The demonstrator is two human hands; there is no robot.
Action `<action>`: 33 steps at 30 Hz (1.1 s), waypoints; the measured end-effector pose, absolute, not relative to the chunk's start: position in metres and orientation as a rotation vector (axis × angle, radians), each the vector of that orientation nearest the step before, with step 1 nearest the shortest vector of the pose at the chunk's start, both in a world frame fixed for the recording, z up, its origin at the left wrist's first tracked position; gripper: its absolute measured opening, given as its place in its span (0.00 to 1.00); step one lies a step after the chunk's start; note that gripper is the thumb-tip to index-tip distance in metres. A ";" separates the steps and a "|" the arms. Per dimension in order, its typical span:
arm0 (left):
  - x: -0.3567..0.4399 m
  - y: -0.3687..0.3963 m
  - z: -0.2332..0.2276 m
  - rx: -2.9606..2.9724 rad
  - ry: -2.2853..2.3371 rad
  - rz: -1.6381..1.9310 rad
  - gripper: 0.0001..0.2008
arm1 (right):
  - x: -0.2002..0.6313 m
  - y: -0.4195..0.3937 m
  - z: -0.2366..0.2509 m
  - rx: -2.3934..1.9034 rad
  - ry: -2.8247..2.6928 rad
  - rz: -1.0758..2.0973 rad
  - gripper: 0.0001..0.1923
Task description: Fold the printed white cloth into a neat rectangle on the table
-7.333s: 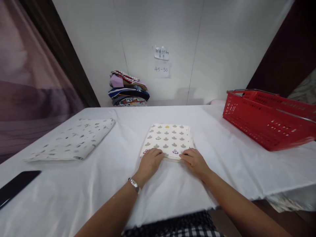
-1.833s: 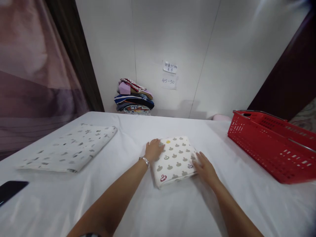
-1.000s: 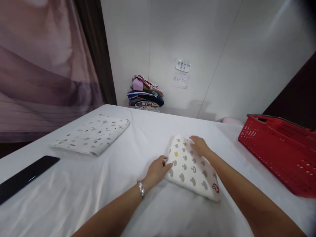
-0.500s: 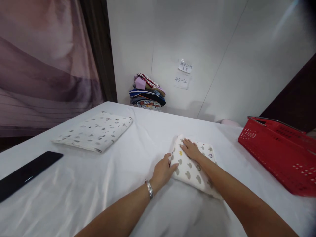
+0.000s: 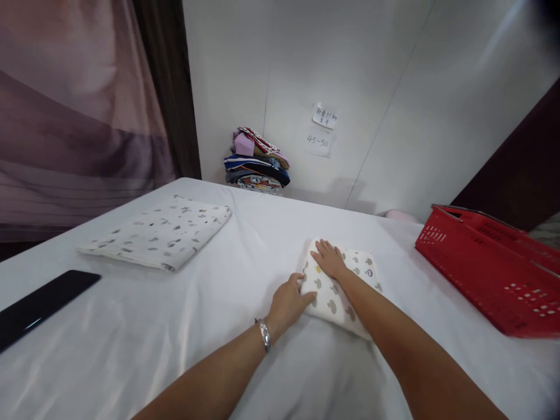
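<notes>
Closest to the camera both forearms run off the bottom edge, and the left hand (image 5: 289,300) curls its fingers against the near-left edge of the small folded cloth (image 5: 339,286) with the mushroom-ish print just right of centre, while the right hand (image 5: 328,259) lies flat and open on top, its arm hiding a chunk of the cloth. At the far left a black slab (image 5: 41,303) is cut off by the frame, so no idea what it is, and the red basket (image 5: 485,265) runs off the right edge. Further back there's a bigger speckled folded cloth (image 5: 161,233) in the left middle, then a stack of folded fabrics (image 5: 256,166) against the wall with two paper notes (image 5: 321,128) I can barely read.

Cream folded cloth (image 5: 339,289) with grey mushroom print; red basket (image 5: 485,265); white table (image 5: 196,315).
</notes>
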State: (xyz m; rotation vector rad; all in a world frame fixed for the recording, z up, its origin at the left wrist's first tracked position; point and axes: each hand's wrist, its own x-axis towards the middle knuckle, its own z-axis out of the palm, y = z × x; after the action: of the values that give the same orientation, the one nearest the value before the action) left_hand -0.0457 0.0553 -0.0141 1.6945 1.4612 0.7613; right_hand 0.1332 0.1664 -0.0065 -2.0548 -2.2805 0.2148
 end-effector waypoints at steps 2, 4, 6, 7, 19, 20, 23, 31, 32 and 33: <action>-0.046 0.055 -0.015 1.716 1.453 0.775 0.25 | 0.131 0.169 -0.002 -2.056 -2.261 0.259 0.29; -0.047 0.055 -0.015 1.745 1.433 0.792 0.24 | 0.126 0.172 0.000 -2.056 -2.238 0.290 0.26; -0.048 0.055 -0.016 1.765 1.425 0.795 0.23 | 0.119 0.172 -0.002 -2.069 -2.198 0.283 0.26; -0.048 0.056 -0.017 1.772 1.430 0.790 0.22 | 0.116 0.171 -0.004 -2.084 -2.172 0.267 0.27; -0.047 0.060 -0.018 1.825 1.475 0.740 0.19 | 0.105 0.160 0.002 -2.127 -2.129 0.285 0.29; -0.047 0.059 -0.017 1.829 1.478 0.733 0.19 | 0.106 0.156 0.004 -2.110 -2.132 0.306 0.27; -0.047 0.059 -0.015 1.839 1.469 0.725 0.19 | 0.109 0.129 0.009 -2.034 -2.170 0.367 0.26; -0.047 0.058 -0.012 1.803 1.478 0.706 0.19 | 0.148 -0.001 0.003 -1.783 -2.330 0.327 0.29; -0.047 0.058 -0.011 1.800 1.479 0.698 0.19 | 0.157 -0.014 -0.001 -1.801 -2.322 0.248 0.29; -0.047 0.058 -0.011 1.801 1.478 0.691 0.20 | 0.166 -0.024 -0.005 -1.821 -2.313 0.166 0.29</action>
State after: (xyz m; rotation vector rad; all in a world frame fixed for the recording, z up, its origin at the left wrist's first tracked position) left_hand -0.0472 0.0582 -0.0106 1.8012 1.4779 0.6906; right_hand 0.1656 -0.0238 -0.0051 -1.8206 -2.3128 0.1656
